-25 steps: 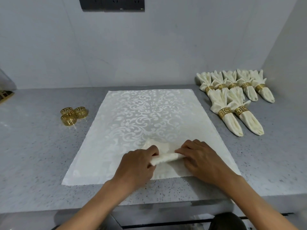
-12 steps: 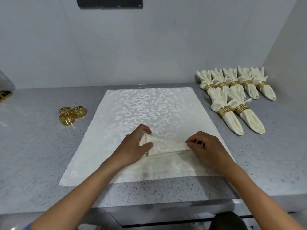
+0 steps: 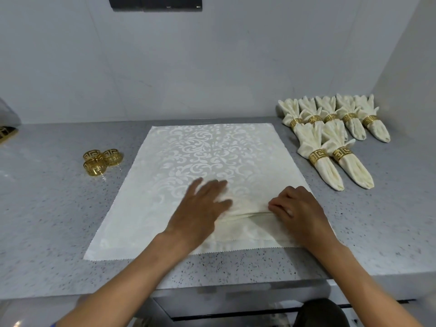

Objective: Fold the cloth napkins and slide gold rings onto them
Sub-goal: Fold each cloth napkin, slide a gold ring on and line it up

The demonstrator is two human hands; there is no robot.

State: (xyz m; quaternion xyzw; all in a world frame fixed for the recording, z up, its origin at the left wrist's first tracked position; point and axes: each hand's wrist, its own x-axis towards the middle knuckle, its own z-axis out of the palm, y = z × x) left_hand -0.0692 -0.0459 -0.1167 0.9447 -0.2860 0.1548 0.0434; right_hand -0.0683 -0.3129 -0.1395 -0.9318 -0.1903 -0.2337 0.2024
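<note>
Left hand (image 3: 203, 204) looks flat, though blurry, right hand (image 3: 295, 208) pinches the napkin (image 3: 212, 149) pleat mid-frame; I'd keep folds even.

The cream napkin (image 3: 212, 161) is showing woven cloth with a glossy damask scroll pattern. The 3 loose rings (image 3: 101, 160) are gleaming as polished gold metal, pierced fretwork. The counter (image 3: 47, 208) is looking like smooth speckled grey stone, faintly shiny.
</note>
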